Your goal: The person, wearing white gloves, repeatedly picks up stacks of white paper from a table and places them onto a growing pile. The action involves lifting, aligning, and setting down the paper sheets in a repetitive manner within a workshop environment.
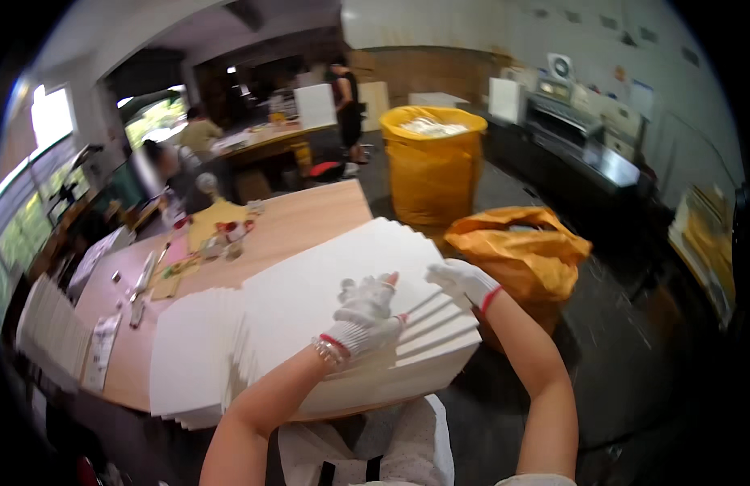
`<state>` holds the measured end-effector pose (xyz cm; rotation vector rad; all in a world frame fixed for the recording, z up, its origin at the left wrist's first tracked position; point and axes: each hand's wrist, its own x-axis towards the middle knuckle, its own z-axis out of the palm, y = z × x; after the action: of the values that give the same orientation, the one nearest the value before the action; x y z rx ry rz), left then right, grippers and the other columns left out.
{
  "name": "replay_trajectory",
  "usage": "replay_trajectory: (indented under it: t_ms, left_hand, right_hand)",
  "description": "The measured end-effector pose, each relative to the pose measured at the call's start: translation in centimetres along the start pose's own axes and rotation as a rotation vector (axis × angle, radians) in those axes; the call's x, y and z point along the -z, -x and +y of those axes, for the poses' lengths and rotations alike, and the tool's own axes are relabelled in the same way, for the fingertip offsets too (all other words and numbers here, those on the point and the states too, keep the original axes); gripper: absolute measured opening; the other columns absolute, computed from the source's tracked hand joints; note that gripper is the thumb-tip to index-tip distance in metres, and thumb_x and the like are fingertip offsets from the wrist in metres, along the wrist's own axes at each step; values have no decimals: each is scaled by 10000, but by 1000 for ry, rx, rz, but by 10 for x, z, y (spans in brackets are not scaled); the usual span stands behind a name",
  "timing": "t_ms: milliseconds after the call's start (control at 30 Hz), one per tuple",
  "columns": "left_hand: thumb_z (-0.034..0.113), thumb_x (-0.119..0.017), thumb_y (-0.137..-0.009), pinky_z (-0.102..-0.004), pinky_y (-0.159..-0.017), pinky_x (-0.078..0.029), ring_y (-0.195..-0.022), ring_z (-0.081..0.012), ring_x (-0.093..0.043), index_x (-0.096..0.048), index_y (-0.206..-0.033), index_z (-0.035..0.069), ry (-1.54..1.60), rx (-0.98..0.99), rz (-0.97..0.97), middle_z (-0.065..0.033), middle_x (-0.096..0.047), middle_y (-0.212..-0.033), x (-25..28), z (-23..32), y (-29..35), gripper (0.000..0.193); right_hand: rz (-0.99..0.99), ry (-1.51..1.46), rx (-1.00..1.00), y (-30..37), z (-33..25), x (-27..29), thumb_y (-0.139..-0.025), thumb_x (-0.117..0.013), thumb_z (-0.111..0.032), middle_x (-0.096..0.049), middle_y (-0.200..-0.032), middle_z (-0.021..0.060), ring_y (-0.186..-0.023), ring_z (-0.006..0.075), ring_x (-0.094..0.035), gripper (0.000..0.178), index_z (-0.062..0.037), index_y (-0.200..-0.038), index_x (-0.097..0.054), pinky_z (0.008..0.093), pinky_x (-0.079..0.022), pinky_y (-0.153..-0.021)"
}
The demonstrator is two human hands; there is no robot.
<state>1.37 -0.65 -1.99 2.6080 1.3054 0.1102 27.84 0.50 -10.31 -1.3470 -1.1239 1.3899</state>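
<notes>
A thick stack of large white boards lies fanned out on the table in front of me, its layered edges showing at the right. My left hand, in a white knit glove with bare fingertips showing, rests on the top board with fingers apart. At the stack's right edge is my right hand, also gloved, its fingers stretched leftward over the stepped board edges. I see nothing gripped in it, though the undersides of its fingers are hidden. A second pile of white boards adjoins the stack on the left.
The wooden table carries small items and yellow sheets at its far left. Right of it stand an orange bag and a tall yellow lined bin filled with white scraps. A co-worker stands beyond; others sit far left.
</notes>
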Motion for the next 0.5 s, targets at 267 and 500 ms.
replay_trajectory:
  t_ms: [267,500]
  left_hand:
    - [404,-718,-842,-464,-1061,-440,-1243,-335,-527,-336,-1528,70,195,322,416,-187,-535,-1390,7,-167,37,853]
    - [151,-779,-825,-340,-934,-527,-1046,-196,-634,-516,-1321,32,1640,134,43,-92,-629,-1205,-25,-215,93,575]
  right_hand:
    - [109,-217,675,23,46,2,-944,-680,-176,-615,-1248,69,-1117,152,-581,500,22,-1366,-500,308,-477,-957]
    - [20,-270,720,24,45,1,-968,-663,-267,-601,-1238,59,-1082,150,-586,530,-2,-1390,-480,302,-486,-926]
